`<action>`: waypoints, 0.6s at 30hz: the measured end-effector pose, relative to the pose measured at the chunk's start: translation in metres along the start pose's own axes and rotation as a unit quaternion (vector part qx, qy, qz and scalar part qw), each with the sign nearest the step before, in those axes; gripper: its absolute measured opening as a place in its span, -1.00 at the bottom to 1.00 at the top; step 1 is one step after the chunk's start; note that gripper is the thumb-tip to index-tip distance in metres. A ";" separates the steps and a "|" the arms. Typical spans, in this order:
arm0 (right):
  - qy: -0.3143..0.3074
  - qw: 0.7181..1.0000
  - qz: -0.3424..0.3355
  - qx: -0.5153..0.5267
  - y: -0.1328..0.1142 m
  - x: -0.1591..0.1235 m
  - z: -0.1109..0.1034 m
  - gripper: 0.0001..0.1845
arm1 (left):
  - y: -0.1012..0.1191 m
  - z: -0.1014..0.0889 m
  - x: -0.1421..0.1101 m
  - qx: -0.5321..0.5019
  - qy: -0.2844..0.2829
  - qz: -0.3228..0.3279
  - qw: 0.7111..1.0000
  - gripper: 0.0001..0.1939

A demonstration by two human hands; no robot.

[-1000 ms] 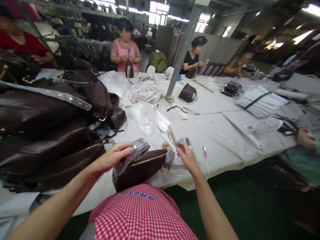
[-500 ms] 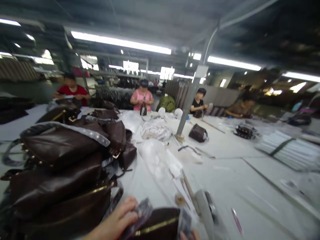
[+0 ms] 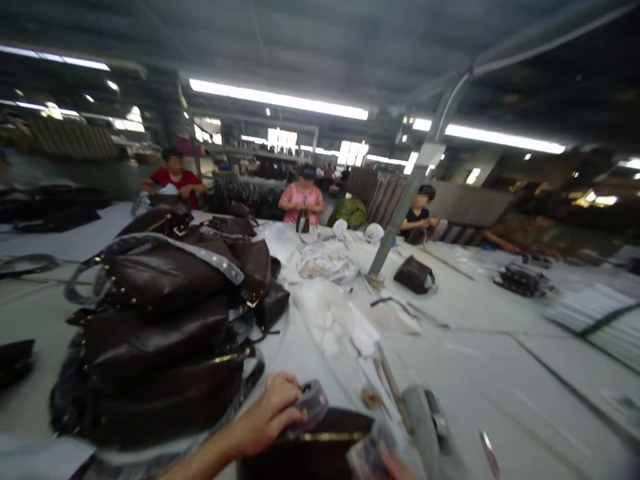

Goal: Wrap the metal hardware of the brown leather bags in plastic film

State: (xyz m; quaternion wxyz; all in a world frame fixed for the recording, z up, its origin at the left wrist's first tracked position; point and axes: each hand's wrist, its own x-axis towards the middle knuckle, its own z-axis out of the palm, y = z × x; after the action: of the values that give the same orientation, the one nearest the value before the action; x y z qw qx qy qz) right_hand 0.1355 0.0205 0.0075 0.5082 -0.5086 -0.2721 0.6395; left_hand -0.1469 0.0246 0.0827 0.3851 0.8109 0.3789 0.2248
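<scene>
At the bottom of the head view, a dark brown leather handbag (image 3: pixel 330 427) with a gold zipper lies on the table, its lower part cut off by the frame. My left hand (image 3: pixel 273 417) is closed around a plastic-wrapped strap (image 3: pixel 314 403) that curls above the bag's left end. My right hand (image 3: pixel 397 465), mostly below the frame, has its fingers on a second wrapped strap part (image 3: pixel 367 453) at the bag's right end. Both the hand and that piece are blurred.
A large pile of brown bags (image 3: pixel 165 333) stands on the left. A grey tape dispenser (image 3: pixel 427 420) and a pen-like tool (image 3: pixel 490 453) lie to the right. Plastic wrap (image 3: pixel 327 260), a metal post (image 3: pixel 403 213) and another bag (image 3: pixel 415 275) are farther back, before several seated co-workers.
My view has tilted up and swung left, so the hands and bag sit lower in the frame. My right hand has come from beyond the bag to the strap at its right end.
</scene>
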 end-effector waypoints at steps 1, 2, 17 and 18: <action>0.026 0.999 0.015 0.034 0.017 -0.025 -0.006 -0.60 | 0.003 0.001 -0.003 -0.003 -0.018 0.005 1.000 -0.77; 0.050 0.996 0.023 0.072 0.030 -0.046 -0.007 -0.59 | 0.003 0.004 -0.003 -0.004 -0.027 0.011 1.000 -0.77; -0.023 0.985 0.145 0.085 0.023 -0.098 0.042 -0.56 | -0.018 0.047 0.000 -0.010 -0.097 -0.012 0.995 -0.75; -0.034 0.988 0.138 0.057 0.027 -0.097 0.044 -0.55 | -0.016 0.044 -0.001 -0.017 -0.102 -0.026 0.994 -0.75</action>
State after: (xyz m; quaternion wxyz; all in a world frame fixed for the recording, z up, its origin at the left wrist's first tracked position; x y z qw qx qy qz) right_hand 0.0810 -0.0708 0.0350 0.4339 -0.4893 -0.1792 0.7350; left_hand -0.1256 0.0102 0.0438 0.4409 0.8128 0.3550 0.1373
